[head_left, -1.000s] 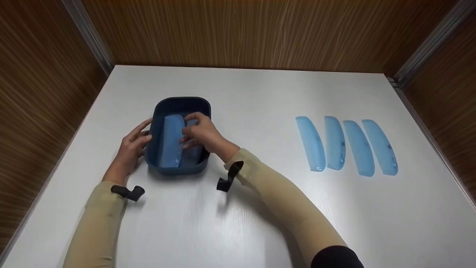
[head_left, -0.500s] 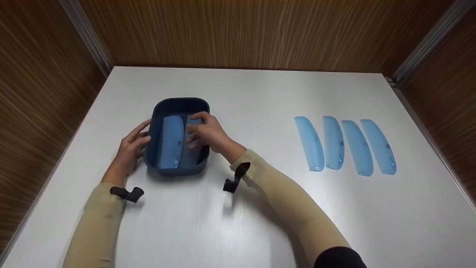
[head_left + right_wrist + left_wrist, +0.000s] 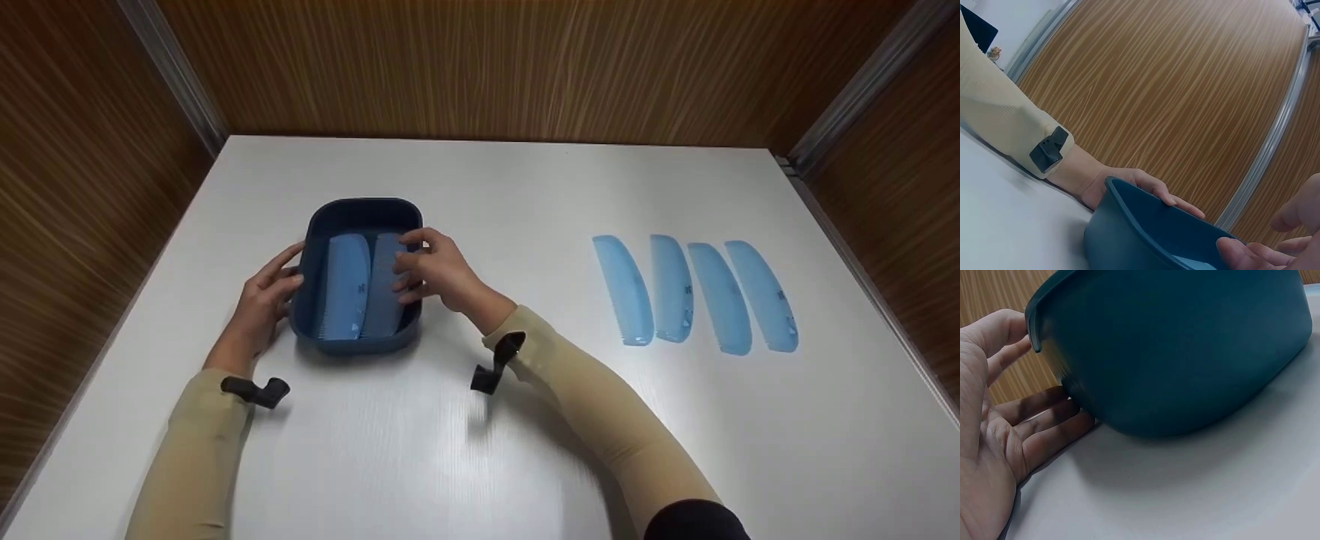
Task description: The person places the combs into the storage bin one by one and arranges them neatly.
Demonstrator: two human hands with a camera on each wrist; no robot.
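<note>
Head view: white table (image 3: 525,420) (wood-panelled walls (image 3: 480,67))

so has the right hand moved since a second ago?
Yes. The right hand has slid rightward over the bin, toward its right rim; the bin stays put.

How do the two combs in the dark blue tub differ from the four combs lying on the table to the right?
The two combs in the tub lie inside the dark blue tub, between the left hand and right hand; the four combs on the table lie on the bare white table, away from both hands. The tub pair looks darker, the table four paler and translucent. All are blue, curved, and lie side by side.
</note>
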